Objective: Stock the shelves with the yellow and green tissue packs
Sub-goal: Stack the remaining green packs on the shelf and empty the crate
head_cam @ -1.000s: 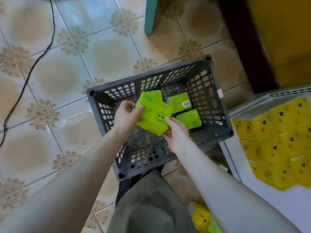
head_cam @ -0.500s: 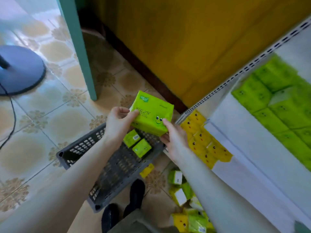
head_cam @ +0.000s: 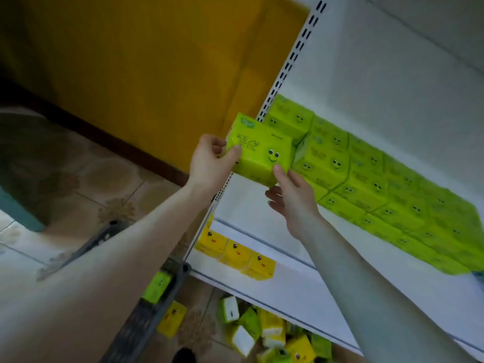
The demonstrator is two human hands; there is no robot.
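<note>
Spanning both hands, green pack (head_cam: 259, 153) sits between left hand (head_cam: 209, 163) and right hand (head_cam: 293, 197).

Above the green stack (head_cam: 366, 179) the white back panel (head_cam: 379, 79) is bare, and in front of the stack a strip of shelf board (head_cam: 246, 208) lies open. At the stack's left end room is tight: the slotted upright (head_cam: 290, 61) stands just beside it, and the held pack (head_cam: 259, 153), gripped by the left hand (head_cam: 209, 163) and right hand (head_cam: 293, 200), fills that corner. Below the stack, yellow packs (head_cam: 235, 252) line the lower shelf's left front.
</note>
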